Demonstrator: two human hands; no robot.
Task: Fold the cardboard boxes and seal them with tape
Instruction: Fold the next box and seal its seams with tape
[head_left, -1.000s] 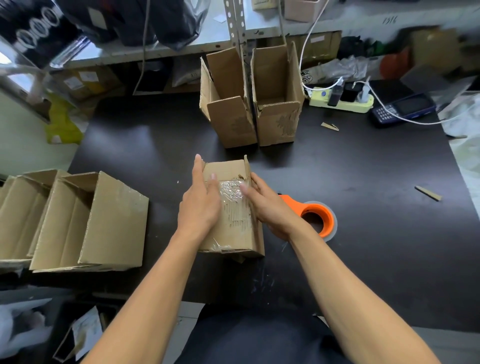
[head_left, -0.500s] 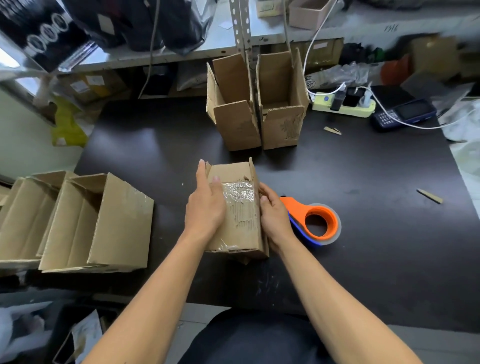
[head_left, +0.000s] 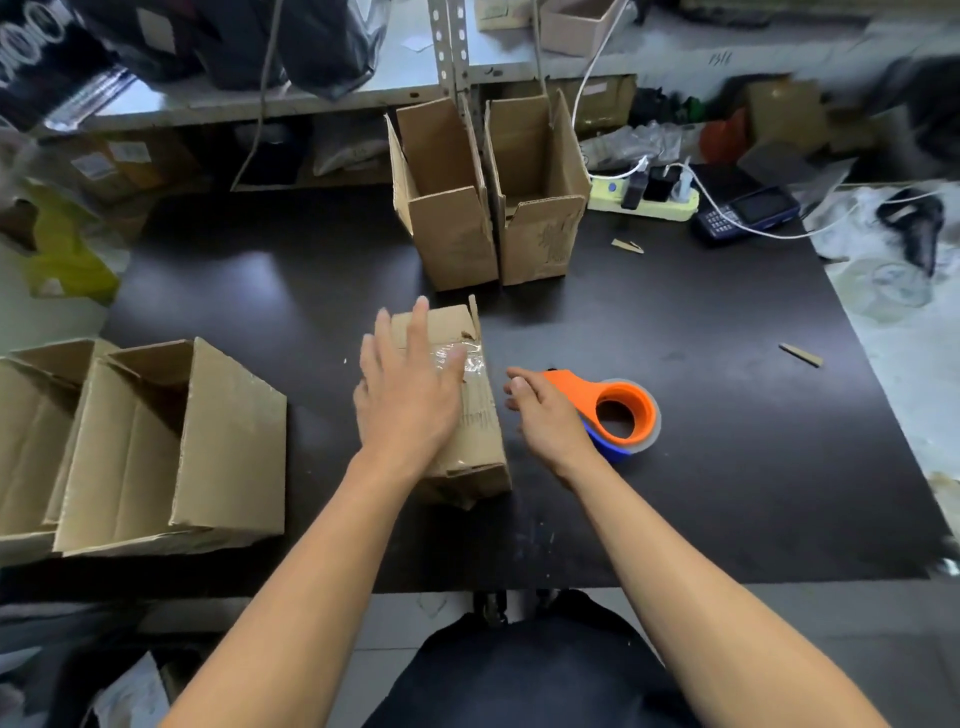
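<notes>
Left hand (head_left: 410, 400) lay flat, fingers spread, on taped cardboard box (head_left: 475, 431) mid-table, nearer front edge. Right hand (head_left: 545, 415), fingers loosely curled, empty, hovered touching-close beside orange tape dispenser (head_left: 621, 413). Bare black table (head_left: 727, 467) rightward.

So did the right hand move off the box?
Yes. The right hand has left the taped box and gone rightward, onto the orange tape dispenser lying beside it.

Small box (head_left: 475, 431) lies on the dark tabletop (head_left: 727, 467), clear tape across its top seam, one flap corner sticking up. Orange tape dispenser (head_left: 621, 410) flat just right of it. Two open boxes (head_left: 457, 234) (head_left: 540, 228) upright behind, touching. Two bigger open boxes (head_left: 228, 441) (head_left: 31, 431) on their sides at left.
</notes>
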